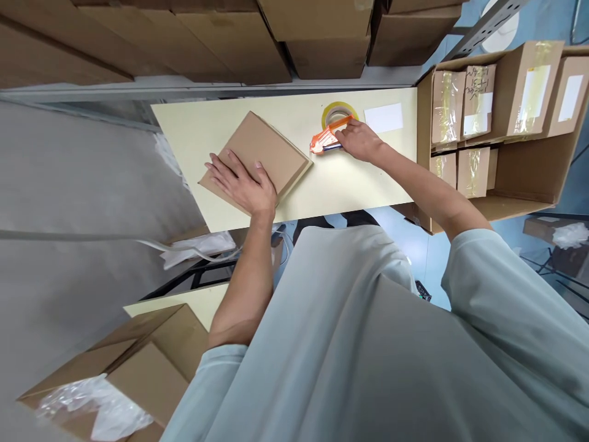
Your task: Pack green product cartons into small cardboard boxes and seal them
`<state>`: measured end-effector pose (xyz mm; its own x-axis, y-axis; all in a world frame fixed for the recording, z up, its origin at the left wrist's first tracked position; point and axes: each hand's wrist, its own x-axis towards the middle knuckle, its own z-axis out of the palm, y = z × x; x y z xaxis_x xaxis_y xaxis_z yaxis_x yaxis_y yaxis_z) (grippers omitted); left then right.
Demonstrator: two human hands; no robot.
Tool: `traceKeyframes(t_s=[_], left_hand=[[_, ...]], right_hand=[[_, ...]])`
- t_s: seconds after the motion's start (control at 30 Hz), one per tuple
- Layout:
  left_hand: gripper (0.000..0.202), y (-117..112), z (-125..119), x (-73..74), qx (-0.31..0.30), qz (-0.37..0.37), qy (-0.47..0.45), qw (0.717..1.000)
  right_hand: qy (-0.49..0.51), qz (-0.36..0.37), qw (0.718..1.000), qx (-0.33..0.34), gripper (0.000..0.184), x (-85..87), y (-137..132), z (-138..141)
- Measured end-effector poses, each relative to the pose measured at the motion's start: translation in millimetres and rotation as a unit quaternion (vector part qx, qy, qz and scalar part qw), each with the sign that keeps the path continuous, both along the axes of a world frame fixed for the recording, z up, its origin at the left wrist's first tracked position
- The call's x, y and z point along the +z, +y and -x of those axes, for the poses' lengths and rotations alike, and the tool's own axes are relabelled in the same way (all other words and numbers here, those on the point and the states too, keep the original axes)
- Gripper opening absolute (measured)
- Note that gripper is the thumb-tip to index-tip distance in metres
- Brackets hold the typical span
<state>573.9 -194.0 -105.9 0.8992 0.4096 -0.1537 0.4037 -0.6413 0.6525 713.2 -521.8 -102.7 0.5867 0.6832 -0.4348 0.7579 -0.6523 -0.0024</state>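
Observation:
A flat brown cardboard box (267, 150) lies on the pale yellow table (331, 184). My left hand (242, 183) rests flat on the box's near corner, fingers stretched out. My right hand (359, 140) is closed around an orange tape dispenser (326, 139), which holds a roll of clear yellowish tape (338, 113) and sits on the table to the right of the box.
A white label (383, 117) lies on the table's far right. A large open carton (501, 123) of small taped boxes stands to the right. Brown cartons (276, 37) are stacked behind the table. Another open carton with plastic wrap (115, 387) sits at lower left.

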Motion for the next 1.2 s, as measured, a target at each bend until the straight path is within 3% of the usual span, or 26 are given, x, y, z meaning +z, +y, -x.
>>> traceKeyframes(t_s=[0.13, 0.3, 0.37, 0.5, 0.6, 0.7, 0.87, 1.0, 1.1, 1.2], left_hand=[[0.092, 15, -1, 0.8, -0.095, -0.018, -0.009, 0.995], [0.094, 51, -10, 13.7, -0.190, -0.004, 0.019, 0.982], [0.093, 53, -16, 15.5, -0.215, -0.012, 0.032, 0.976], [0.083, 15, -12, 6.0, -0.237, -0.038, 0.038, 0.970], [0.075, -22, 7, -5.6, -0.220, -0.051, 0.028, 0.974], [0.067, -35, 24, -13.5, -0.224, -0.059, 0.016, 0.973], [0.057, -26, 29, -18.7, -0.231, -0.063, 0.011, 0.971], [0.056, -26, 28, -18.9, -0.230, -0.060, 0.008, 0.971], [0.058, -28, 28, -16.5, -0.233, -0.052, 0.011, 0.971], [0.062, -29, 28, -13.5, -0.239, -0.058, 0.008, 0.969]], right_hand=[[0.033, -0.017, 0.999, -0.006, 0.039, -6.3, 10, 14], [0.112, -0.069, 0.991, -0.036, 0.051, -11.5, 25, 59], [0.135, -0.080, 0.987, -0.042, 0.058, -9.4, 42, 85], [0.130, -0.058, 0.990, -0.006, 0.069, 0.9, 89, 140], [0.124, -0.071, 0.990, -0.010, 0.057, 7.6, 117, 172], [0.139, -0.097, 0.985, -0.044, 0.049, 7.6, 123, 190], [0.166, -0.127, 0.975, -0.075, 0.058, -1.4, 93, 205], [0.206, -0.142, 0.956, -0.155, 0.059, -3.2, 26, 209], [0.185, -0.119, 0.959, -0.181, 0.061, 0.4, -29, 193], [0.135, -0.090, 0.974, -0.155, 0.058, 2.8, -51, 156]])
